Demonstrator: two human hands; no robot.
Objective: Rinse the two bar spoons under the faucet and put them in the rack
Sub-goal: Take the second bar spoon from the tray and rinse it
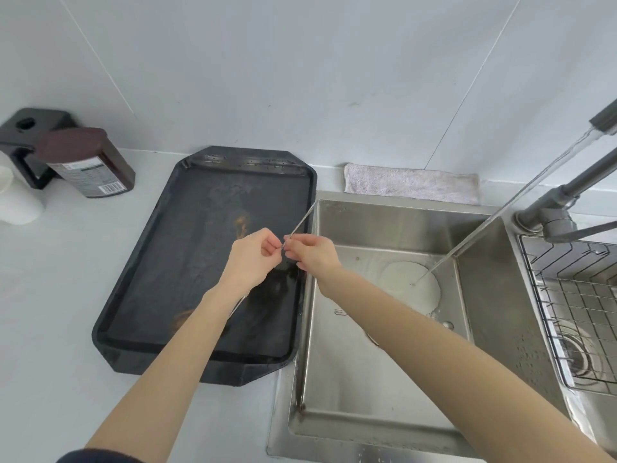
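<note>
My left hand point(252, 259) and my right hand point(312, 255) meet fingertip to fingertip over the right part of the black tray point(187, 235). Both pinch thin metal bar spoons where they meet. One bar spoon stem point(302, 222) slants up and right from the fingers toward the sink's left rim. A second thin stem point(239, 305) shows just under my left wrist; I cannot tell which hand holds which spoon. The faucet point(574, 182) at the right is running, and its stream point(500, 212) lands in the sink point(367, 379). The wire rack point(581, 295) sits at the far right.
A folded grey cloth point(410, 180) lies behind the sink. At the back left stand a dark brown bottle point(90, 162), a black holder point(30, 128) and a white cup point(16, 198). The tray is wet with brown stains. A drain point(582, 359) shows under the rack.
</note>
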